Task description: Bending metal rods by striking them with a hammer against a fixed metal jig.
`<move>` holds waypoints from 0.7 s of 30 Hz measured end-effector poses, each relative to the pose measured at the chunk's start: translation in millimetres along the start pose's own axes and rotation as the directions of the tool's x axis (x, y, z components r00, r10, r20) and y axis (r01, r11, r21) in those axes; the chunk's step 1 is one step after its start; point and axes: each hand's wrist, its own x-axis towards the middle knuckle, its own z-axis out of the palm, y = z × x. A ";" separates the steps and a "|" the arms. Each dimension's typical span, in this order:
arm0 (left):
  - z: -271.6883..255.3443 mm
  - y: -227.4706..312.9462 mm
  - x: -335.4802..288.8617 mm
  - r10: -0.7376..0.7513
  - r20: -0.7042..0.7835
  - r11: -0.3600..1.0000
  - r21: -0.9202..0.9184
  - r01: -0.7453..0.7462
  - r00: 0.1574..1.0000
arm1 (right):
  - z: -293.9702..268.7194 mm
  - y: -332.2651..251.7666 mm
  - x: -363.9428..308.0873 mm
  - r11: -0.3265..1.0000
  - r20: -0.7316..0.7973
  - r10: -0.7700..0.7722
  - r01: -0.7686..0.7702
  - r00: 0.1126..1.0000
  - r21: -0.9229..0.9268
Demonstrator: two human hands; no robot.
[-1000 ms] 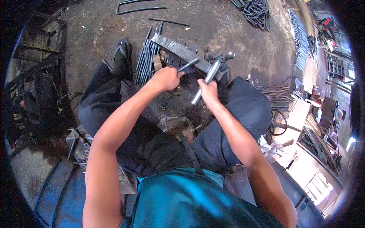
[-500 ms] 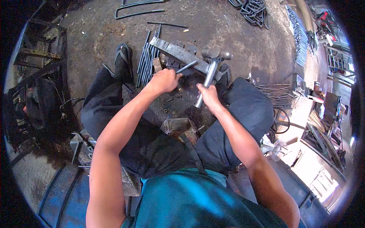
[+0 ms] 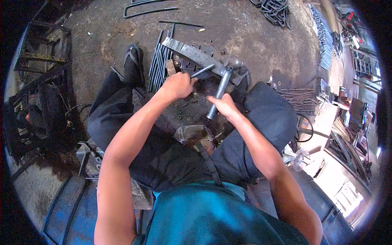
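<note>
My left hand (image 3: 178, 85) grips a thin dark metal rod (image 3: 203, 71), holding its far end against a flat grey steel bar (image 3: 191, 52) that lies slantwise on the ground between my knees. My right hand (image 3: 223, 105) is closed around the pipe handle of a hammer (image 3: 220, 89). The hammer's round head (image 3: 232, 62) sits low, at the right end of the steel bar, just right of the rod's tip. I am seated, with my dark trousers on both sides of the work.
A bundle of straight dark rods (image 3: 159, 61) lies left of the bar, beside my sandalled foot (image 3: 132, 65). Bent rods (image 3: 149, 10) and a heap of steel stirrups (image 3: 275, 9) lie farther out on the dirt floor. A metal frame (image 3: 41, 57) stands at left, clutter and rod bundles (image 3: 300, 98) at right.
The hammer head has come down from a raised position toward the steel bar. My left hand has kept the rod in place on the bar.
</note>
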 end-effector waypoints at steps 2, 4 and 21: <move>0.1 0.6 -0.5 0.009 0.001 1.000 -0.001 -0.009 1.000 | -4.8 -17.1 -14.0 0.990 0.039 -0.005 0.000 0.999 0.139; -1.4 1.0 0.1 0.020 -0.012 1.000 0.005 -0.020 1.000 | -9.4 -32.2 -21.6 0.963 0.015 -0.082 0.075 0.997 0.260; -4.1 5.2 0.2 -0.016 0.046 1.000 -0.016 0.016 0.999 | -4.1 -17.3 -19.8 0.989 0.058 -0.067 0.059 0.996 0.133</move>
